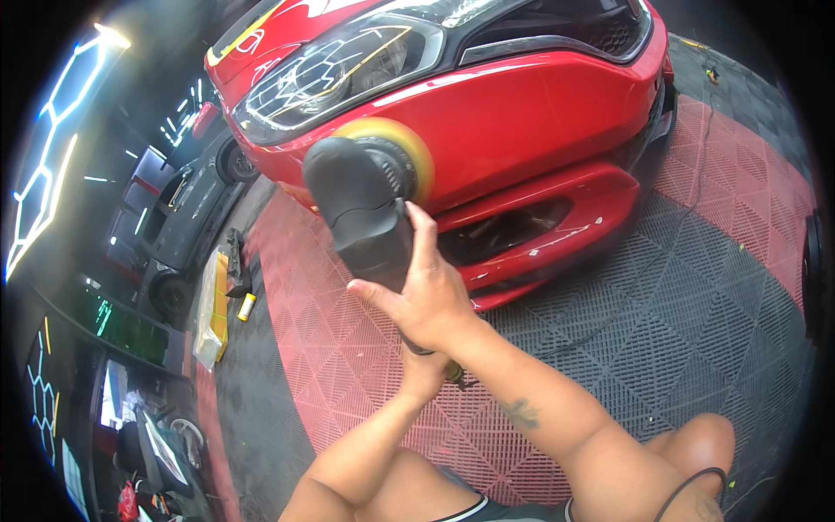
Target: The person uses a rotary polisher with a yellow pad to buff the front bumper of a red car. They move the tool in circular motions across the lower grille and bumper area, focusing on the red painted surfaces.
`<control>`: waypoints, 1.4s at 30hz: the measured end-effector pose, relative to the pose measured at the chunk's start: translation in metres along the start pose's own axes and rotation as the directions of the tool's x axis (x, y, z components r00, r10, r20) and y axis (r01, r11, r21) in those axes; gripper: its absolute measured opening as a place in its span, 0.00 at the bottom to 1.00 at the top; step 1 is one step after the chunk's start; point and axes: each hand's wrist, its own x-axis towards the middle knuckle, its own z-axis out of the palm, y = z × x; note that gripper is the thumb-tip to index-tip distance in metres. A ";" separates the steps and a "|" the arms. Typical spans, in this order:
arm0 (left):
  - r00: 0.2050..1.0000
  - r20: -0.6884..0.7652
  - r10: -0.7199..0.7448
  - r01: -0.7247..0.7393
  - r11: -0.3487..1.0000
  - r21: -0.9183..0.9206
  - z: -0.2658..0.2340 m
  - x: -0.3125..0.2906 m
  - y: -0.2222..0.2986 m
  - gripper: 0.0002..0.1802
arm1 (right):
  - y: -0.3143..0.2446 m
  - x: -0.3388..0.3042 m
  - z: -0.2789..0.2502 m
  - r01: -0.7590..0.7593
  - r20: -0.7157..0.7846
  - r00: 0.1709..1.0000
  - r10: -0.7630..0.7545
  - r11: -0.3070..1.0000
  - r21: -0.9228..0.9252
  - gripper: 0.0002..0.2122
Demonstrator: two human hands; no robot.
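Note:
Both my hands are on a black car polisher (370, 204). My right hand (437, 298) is closed round the middle of its body, with thumb and forefinger along opposite sides. Lower down, my left hand (424, 372) wraps the rear end of the polisher; its fingers are partly hidden behind my right wrist. The yellow polishing pad (421, 163) lies against the red front bumper (531, 113), just below the headlight (339, 74). Its contact face is hidden, and its edge looks blurred.
Below the bumper is a lower air opening (509, 228). Red floor tiles (326, 322) and grey floor tiles (652, 322) lie underneath, crossed by a dark cable (600, 329). On the left are a yellow bottle (247, 307), a long yellow box (211, 309), a dark car (196, 213) and a motorcycle (165, 448).

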 end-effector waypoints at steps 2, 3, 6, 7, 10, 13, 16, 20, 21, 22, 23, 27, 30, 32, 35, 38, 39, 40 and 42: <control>1.000 0.022 -0.018 0.018 0.999 -0.028 0.019 -0.005 0.027 0.28 | 0.009 0.001 -0.015 0.009 -0.075 0.997 -0.005 0.999 0.051 0.56; 0.999 0.030 -0.028 0.030 0.999 -0.043 0.027 -0.006 0.033 0.27 | 0.012 0.001 -0.023 0.025 -0.110 0.994 -0.014 0.995 0.098 0.55; 0.975 0.141 -0.171 0.169 0.985 0.024 0.051 0.006 0.048 0.44 | 0.021 0.002 -0.063 0.030 -0.220 0.975 0.032 0.961 0.274 0.54; 0.983 0.152 -0.102 0.094 0.994 0.059 0.060 0.011 0.052 0.46 | 0.019 0.001 -0.079 -0.008 -0.210 0.974 0.088 0.934 0.357 0.51; 0.983 0.176 -0.049 0.015 0.982 0.191 0.084 0.017 0.077 0.49 | 0.028 0.009 -0.111 0.075 -0.363 0.930 0.059 0.936 0.344 0.40; 0.958 0.285 0.020 -0.070 0.984 0.166 0.101 0.020 0.107 0.46 | 0.029 0.022 -0.146 0.113 -0.430 0.901 0.060 0.924 0.365 0.31; 0.950 0.307 -0.052 -0.002 0.985 0.172 0.107 0.024 0.124 0.45 | 0.025 0.032 -0.161 0.117 -0.431 0.897 0.094 0.890 0.440 0.30; 0.954 0.294 -0.060 -0.001 0.979 0.206 0.104 0.025 0.130 0.43 | 0.021 0.035 -0.154 0.135 -0.441 0.896 0.060 0.908 0.397 0.30; 0.957 0.283 -0.060 -0.001 0.978 0.211 0.102 0.023 0.129 0.42 | 0.021 0.034 -0.149 0.111 -0.428 0.902 0.056 0.928 0.357 0.31; 0.968 0.249 -0.038 -0.014 0.979 0.205 0.101 0.021 0.122 0.42 | 0.019 0.032 -0.143 0.108 -0.418 0.907 0.045 0.936 0.336 0.32; 0.979 0.202 -0.023 -0.020 0.978 0.207 0.095 0.017 0.110 0.42 | 0.015 0.029 -0.130 0.101 -0.400 0.916 0.040 0.940 0.326 0.34; 0.990 0.105 -0.090 0.083 0.994 0.072 0.078 0.007 0.071 0.42 | 0.005 0.027 -0.094 0.056 -0.248 0.969 0.022 0.952 0.302 0.45; 0.989 0.063 -0.134 0.139 0.988 -0.071 0.060 -0.001 0.054 0.38 | -0.005 0.027 -0.069 0.053 -0.141 0.990 -0.021 0.973 0.225 0.49; 0.993 -0.008 -0.117 0.112 0.969 -0.221 0.057 -0.005 0.052 0.36 | -0.009 0.027 -0.051 0.008 -0.063 0.998 -0.003 0.997 0.073 0.51; 0.964 -0.219 0.152 -0.157 0.988 -0.006 0.037 -0.007 0.019 0.33 | -0.023 0.027 -0.021 -0.026 0.086 0.996 0.031 0.998 -0.057 0.53; 0.979 -0.039 0.201 -0.187 0.954 0.234 0.020 -0.003 0.008 0.30 | -0.023 0.029 -0.008 0.052 0.113 0.993 -0.040 0.993 -0.106 0.56; 0.972 -0.054 0.230 -0.209 0.943 0.259 0.021 -0.002 0.005 0.30 | -0.024 0.028 -0.008 0.059 0.118 0.992 -0.046 0.993 -0.104 0.56; 0.963 -0.068 0.259 -0.230 0.931 0.283 0.025 0.000 0.000 0.31 | -0.023 0.027 -0.012 0.037 0.107 0.994 -0.025 0.993 -0.109 0.56; 0.966 -0.117 0.231 -0.207 0.960 0.187 0.043 -0.001 0.005 0.31 | -0.019 0.022 -0.027 -0.005 0.098 0.995 0.018 0.991 -0.131 0.56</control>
